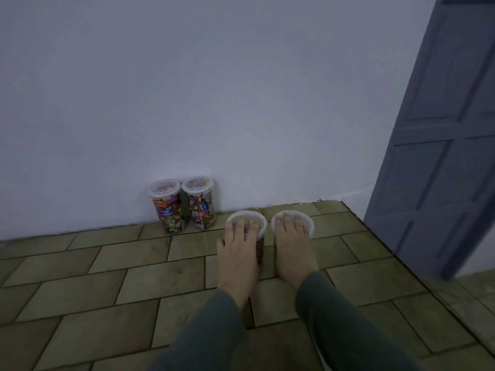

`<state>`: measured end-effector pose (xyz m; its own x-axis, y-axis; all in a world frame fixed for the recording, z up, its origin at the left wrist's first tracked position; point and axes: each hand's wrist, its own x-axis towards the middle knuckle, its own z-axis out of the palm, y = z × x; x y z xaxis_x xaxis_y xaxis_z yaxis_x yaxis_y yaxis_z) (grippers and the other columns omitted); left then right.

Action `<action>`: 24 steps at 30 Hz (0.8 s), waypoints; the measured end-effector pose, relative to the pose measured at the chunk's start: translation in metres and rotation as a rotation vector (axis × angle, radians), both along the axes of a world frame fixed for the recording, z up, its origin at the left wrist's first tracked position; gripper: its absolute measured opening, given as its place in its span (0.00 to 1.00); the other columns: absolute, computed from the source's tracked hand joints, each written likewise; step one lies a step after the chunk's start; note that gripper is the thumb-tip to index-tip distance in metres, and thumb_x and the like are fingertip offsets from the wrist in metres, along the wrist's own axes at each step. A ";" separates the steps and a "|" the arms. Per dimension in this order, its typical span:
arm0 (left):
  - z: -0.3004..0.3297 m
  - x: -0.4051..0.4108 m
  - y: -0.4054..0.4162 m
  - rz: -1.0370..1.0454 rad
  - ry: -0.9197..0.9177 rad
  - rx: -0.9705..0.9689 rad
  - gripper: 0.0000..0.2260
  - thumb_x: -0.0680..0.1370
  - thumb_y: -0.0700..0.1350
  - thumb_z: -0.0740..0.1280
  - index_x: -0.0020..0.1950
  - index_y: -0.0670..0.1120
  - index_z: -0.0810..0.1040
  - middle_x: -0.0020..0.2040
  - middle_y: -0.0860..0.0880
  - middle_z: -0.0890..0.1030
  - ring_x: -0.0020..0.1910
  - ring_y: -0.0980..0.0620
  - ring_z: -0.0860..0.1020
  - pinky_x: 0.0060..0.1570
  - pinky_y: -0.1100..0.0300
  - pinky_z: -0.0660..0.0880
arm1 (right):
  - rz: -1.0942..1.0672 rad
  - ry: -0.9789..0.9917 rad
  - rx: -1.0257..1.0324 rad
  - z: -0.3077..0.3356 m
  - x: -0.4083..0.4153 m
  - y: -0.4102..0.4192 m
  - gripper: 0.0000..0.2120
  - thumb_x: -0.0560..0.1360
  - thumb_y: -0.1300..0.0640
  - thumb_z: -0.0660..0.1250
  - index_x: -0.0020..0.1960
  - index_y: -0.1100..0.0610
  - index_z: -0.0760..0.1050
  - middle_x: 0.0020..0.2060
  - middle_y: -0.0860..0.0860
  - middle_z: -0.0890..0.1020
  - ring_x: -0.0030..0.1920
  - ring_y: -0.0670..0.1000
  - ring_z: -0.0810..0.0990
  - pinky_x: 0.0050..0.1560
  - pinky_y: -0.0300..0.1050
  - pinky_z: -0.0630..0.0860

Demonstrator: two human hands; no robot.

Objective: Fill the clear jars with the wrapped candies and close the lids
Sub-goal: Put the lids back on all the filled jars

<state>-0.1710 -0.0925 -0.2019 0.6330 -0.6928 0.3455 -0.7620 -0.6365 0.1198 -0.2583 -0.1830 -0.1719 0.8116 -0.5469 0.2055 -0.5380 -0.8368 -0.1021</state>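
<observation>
Starting at the left, I see two clear jars standing side by side against the wall (241, 89) on the tiled floor (80, 277): the left finished jar (167, 207) and, touching or just beside it, the right finished jar (199, 204). Both look packed with wrapped candies and both carry a lid, so I judge those two done.

Nearer me, towards the middle of the floor, stand two more jars. The left hand (237, 253) lies flat on the lid of the third jar (261, 223), fingers straight and spread across the top rather than curled round it. Through the lid and the dark side of the jar I make out contents, but not how full it is. The right hand (293, 247) rests the same way on the lid of the fourth jar (308, 223), fingers extended; the jar body is hidden behind the hand.

My reading is that the task is nearly over: what remains is pressing these last two lids home. Whether they are seated already I cannot tell. A grey door (442, 129) stands at the right edge.
</observation>
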 end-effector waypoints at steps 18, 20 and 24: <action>0.015 0.124 -0.057 0.047 -0.049 0.084 0.26 0.82 0.39 0.55 0.79 0.51 0.53 0.79 0.47 0.55 0.77 0.44 0.54 0.69 0.47 0.60 | 0.287 -0.075 0.046 0.000 0.126 -0.097 0.34 0.78 0.70 0.57 0.79 0.58 0.44 0.79 0.55 0.47 0.78 0.56 0.43 0.75 0.47 0.38; 0.013 0.137 -0.065 0.045 -0.095 0.023 0.25 0.78 0.38 0.60 0.76 0.48 0.64 0.75 0.43 0.66 0.73 0.40 0.65 0.64 0.45 0.68 | 0.299 -0.082 0.051 0.000 0.140 -0.107 0.32 0.80 0.68 0.56 0.79 0.58 0.45 0.79 0.54 0.47 0.78 0.55 0.44 0.74 0.46 0.38; 0.008 0.159 -0.079 0.024 -0.180 0.087 0.27 0.66 0.39 0.74 0.65 0.46 0.77 0.61 0.43 0.79 0.59 0.40 0.78 0.51 0.47 0.78 | 0.297 -0.100 0.051 -0.003 0.162 -0.121 0.33 0.79 0.67 0.58 0.79 0.58 0.47 0.79 0.54 0.49 0.78 0.54 0.45 0.75 0.46 0.39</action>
